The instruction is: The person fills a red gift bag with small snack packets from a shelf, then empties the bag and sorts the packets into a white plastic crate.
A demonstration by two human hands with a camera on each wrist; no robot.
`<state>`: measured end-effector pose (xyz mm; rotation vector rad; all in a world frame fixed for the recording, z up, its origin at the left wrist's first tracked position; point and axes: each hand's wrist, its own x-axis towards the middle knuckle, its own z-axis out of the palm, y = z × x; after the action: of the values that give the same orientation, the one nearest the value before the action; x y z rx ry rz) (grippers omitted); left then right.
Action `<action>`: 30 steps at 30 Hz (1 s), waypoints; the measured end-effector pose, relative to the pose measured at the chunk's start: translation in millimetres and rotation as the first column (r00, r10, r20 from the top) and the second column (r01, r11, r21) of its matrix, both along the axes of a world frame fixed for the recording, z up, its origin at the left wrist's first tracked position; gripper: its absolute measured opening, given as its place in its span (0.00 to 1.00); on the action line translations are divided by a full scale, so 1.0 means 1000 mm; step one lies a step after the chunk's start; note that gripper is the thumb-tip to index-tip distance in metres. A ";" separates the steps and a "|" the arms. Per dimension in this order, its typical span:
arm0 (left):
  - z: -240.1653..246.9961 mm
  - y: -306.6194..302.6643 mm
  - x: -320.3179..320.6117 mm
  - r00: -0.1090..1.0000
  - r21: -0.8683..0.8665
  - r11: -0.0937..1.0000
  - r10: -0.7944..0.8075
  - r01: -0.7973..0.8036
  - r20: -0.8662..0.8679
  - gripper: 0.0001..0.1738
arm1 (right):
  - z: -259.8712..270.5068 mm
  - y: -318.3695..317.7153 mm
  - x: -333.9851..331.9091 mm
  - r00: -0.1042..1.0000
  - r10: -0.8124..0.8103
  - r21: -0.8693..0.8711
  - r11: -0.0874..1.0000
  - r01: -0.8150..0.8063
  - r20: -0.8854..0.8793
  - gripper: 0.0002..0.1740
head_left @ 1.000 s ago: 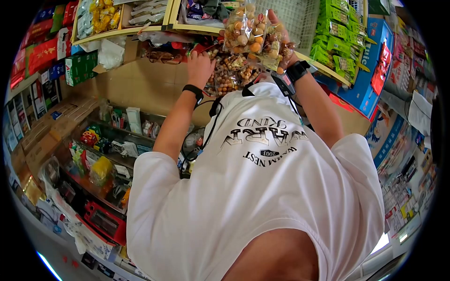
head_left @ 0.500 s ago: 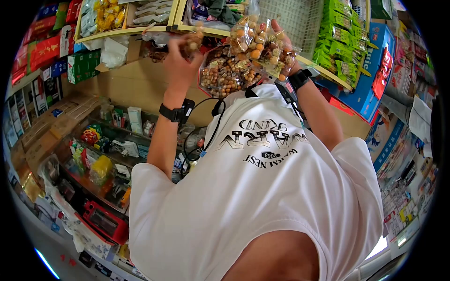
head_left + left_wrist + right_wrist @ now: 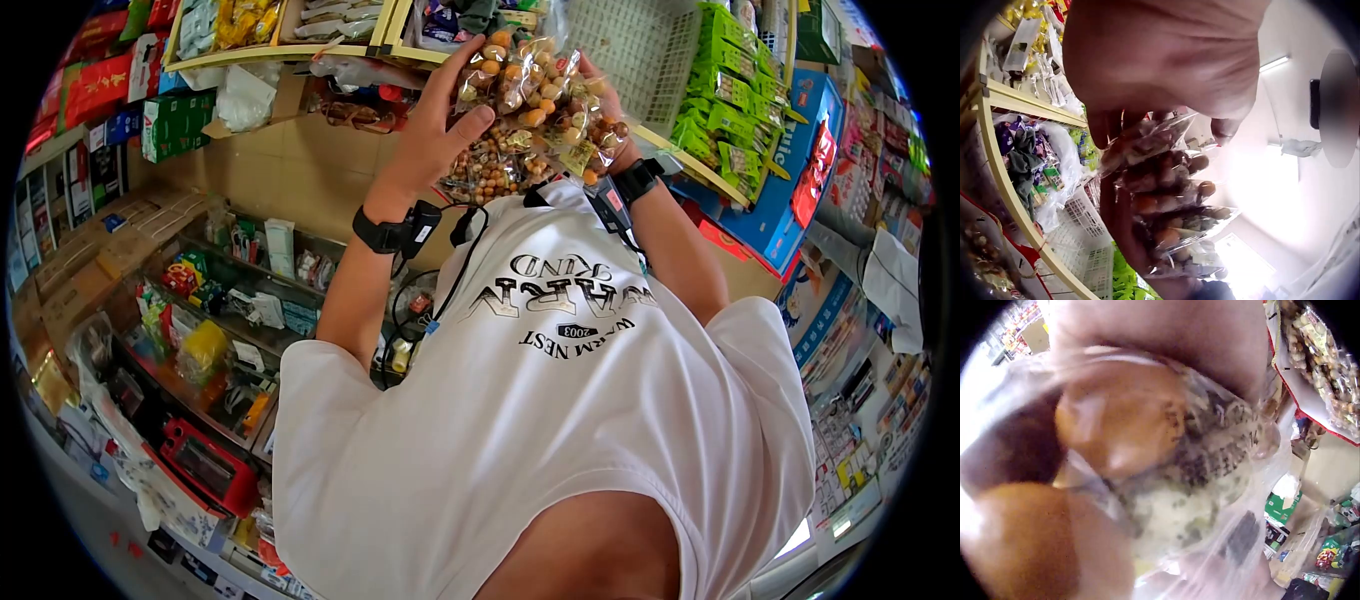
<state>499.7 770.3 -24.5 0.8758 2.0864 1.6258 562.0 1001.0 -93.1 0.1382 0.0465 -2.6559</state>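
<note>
Several clear packets of round brown and orange pieces (image 3: 545,95) stand in a row across my right hand (image 3: 622,140), which grips them from the right side and below. My left hand (image 3: 435,135) holds a packet (image 3: 1147,140) against the left end of the row, thumb on the near side and fingers partly hidden behind it. Beneath both hands, more such packets (image 3: 490,175) lie in a red-edged white box (image 3: 1297,403). In the right wrist view, one packet (image 3: 1122,419) fills most of the frame and hides the right fingers.
Yellow-edged shelf bins (image 3: 405,50) run along the top, with a white plastic basket (image 3: 630,60) and green packets (image 3: 725,95) at right. A blue box (image 3: 810,100) stands beyond. Glass shelving (image 3: 225,350) with small goods is at lower left.
My left hand first reached into the packets below, then lifted one up at the left, and has now brought it rightward against the row. My right hand stays nearly in place with its packets.
</note>
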 end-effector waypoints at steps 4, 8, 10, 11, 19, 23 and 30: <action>0.021 0.007 -0.002 0.998 -0.162 0.986 0.051 -0.046 0.027 0.46 | 0.024 -0.002 0.003 0.999 0.010 -0.055 0.998 -0.008 0.044 0.36; 0.009 0.028 -0.009 0.997 -0.279 0.960 0.047 -0.030 0.056 0.54 | 0.026 -0.004 0.004 0.981 -0.168 0.360 0.925 0.123 0.096 0.36; 0.003 0.045 -0.008 1.000 -0.295 0.955 0.003 0.005 0.025 0.60 | 0.025 0.000 0.007 0.970 -0.226 0.413 0.895 0.169 0.093 0.35; -0.002 0.054 -0.010 1.000 -0.322 0.947 -0.014 0.007 -0.019 0.68 | 0.024 0.004 0.010 0.965 -0.253 0.463 0.865 0.195 0.066 0.34; -0.070 0.133 -0.024 0.927 -0.252 0.902 -0.297 0.351 0.229 0.73 | -0.013 0.057 0.030 0.847 -0.517 0.686 0.661 0.304 0.123 0.30; -0.114 0.175 -0.045 0.877 -0.207 0.863 -0.407 0.461 0.257 0.73 | -0.050 0.093 0.022 0.775 -0.632 0.875 0.389 0.289 0.025 0.32; -0.159 0.230 -0.089 0.822 -0.197 0.887 -0.277 0.418 0.497 0.75 | -0.111 0.148 -0.026 0.761 -0.637 0.913 0.375 0.163 0.125 0.34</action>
<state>410.3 1000.3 -183.3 0.6472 1.6574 1.1415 535.9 1149.4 -203.7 1.2999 1.4148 -2.6751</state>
